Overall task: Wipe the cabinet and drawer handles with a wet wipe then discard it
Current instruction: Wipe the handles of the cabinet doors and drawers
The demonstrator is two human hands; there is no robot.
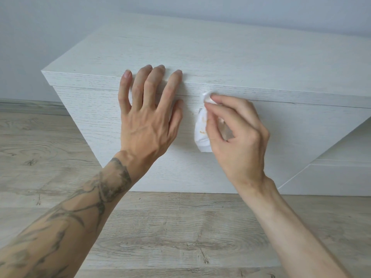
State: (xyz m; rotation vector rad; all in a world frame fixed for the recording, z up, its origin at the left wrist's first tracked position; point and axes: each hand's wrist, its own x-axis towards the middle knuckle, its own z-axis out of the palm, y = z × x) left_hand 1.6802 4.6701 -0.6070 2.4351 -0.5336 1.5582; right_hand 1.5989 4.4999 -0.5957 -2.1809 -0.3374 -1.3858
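Observation:
A low white wood-grain cabinet [220, 55] stands against the wall. My left hand [147, 117] lies flat on its front with straight, spread fingers reaching over the top edge. My right hand [239, 135] pinches a white wet wipe [201, 129] against the cabinet front just below the top panel. The wipe carries small orange-brown stains. A sliver of a grey handle [199, 111] shows at the wipe's left edge; the rest is hidden under wipe and fingers.
Pale wood-look floor [160, 227] runs in front of the cabinet. A grey-white wall [50, 27] with a skirting board stands behind. A lower white unit [331, 177] adjoins the cabinet at the right.

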